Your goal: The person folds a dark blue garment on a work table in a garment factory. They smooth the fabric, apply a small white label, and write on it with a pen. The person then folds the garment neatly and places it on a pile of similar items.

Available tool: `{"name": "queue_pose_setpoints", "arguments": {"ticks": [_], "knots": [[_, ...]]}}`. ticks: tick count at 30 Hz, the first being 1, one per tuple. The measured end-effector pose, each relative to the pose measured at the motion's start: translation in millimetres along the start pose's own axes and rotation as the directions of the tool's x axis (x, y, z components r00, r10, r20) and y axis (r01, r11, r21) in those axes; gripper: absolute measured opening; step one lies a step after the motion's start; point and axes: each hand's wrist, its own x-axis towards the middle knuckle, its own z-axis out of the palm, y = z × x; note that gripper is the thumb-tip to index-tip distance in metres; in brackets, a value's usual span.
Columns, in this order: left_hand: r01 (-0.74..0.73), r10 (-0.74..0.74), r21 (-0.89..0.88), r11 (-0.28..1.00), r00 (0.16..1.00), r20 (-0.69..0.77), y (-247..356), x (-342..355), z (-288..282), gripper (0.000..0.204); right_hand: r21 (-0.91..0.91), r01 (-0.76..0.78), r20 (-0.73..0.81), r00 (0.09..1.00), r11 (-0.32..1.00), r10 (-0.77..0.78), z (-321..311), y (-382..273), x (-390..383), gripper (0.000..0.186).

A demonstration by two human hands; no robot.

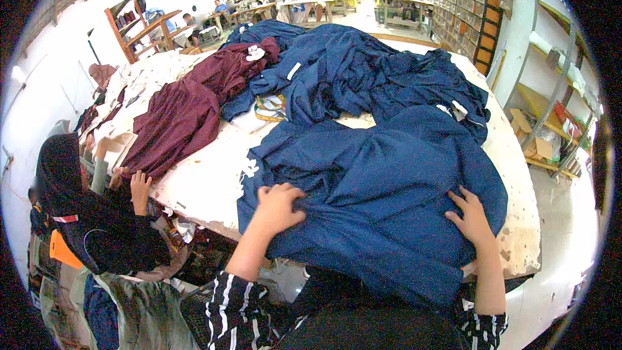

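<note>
A large dark blue garment [382,181] lies spread in loose folds before me and hangs over the near table edge. Resting on its left part is my left hand [278,207], fingers slightly bent and apart from the thumb. Creases run across the cloth from there. My right hand [472,217] touches the garment's right side with its fingers spread. Beyond it lies a heap of more dark blue garments [350,71], with a small white tag [293,70] on one. A yellowish measuring tape [271,109] lies between the heap and a maroon garment [188,104].
The white table [197,191] has a worn edge. At the left, a person in dark clothing [103,214] works by the maroon cloth, near white fabric [152,68]. Shelves [551,116] stand at the right, a drawer cabinet [460,6] behind. Several people sit at far tables.
</note>
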Motion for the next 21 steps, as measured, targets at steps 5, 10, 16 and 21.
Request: {"name": "queue_pose_setpoints", "arguments": {"ticks": [5, 10, 16, 21], "knots": [[0.379, -0.413, 0.235, 0.895, 0.904, 0.113, -54, -28, -26, 0.019, 0.251, -0.545, 0.384, 0.815, 0.8, 0.434, -72, 35, 3, 0.035], [0.164, -0.197, -0.171, 0.972, 0.96, -0.198, 22, 53, -18, 0.052, 0.316, -0.458, -0.306, 0.78, 0.831, 0.546, -21, 122, 48, 0.075], [0.073, -0.056, -0.084, 0.994, 0.981, 0.188, 8, 70, 7, 0.032, 0.114, -0.134, 0.264, 0.959, 0.984, 0.1, -54, 32, 74, 0.05], [0.008, -0.054, -0.079, 0.997, 0.806, -0.59, -1, 98, -43, 0.02, -0.072, -0.032, -0.89, 0.453, 0.997, -0.05, -119, 74, 82, 0.028]]}}
